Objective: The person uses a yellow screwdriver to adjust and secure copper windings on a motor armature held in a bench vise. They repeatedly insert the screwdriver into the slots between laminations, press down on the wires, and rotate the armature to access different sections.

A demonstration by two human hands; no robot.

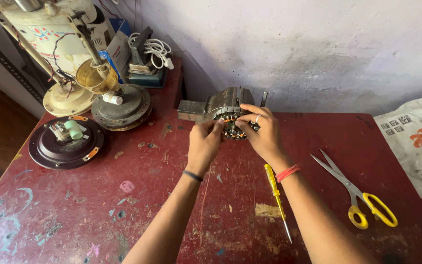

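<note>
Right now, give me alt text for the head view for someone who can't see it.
Both hands, left hand and right hand, hold a round motor core with copper coils over a worn red table. A yellow screwdriver and yellow-handled scissors lie to the right, fan parts to the left.

Your table (123, 215) is dark red with scratches and pale paint spots; the screwdriver (275, 194) and the scissors (355, 193) have yellow handles; your right hand (264, 134) wears a red thread; the sack (418, 142) is white with an orange flower print.
</note>
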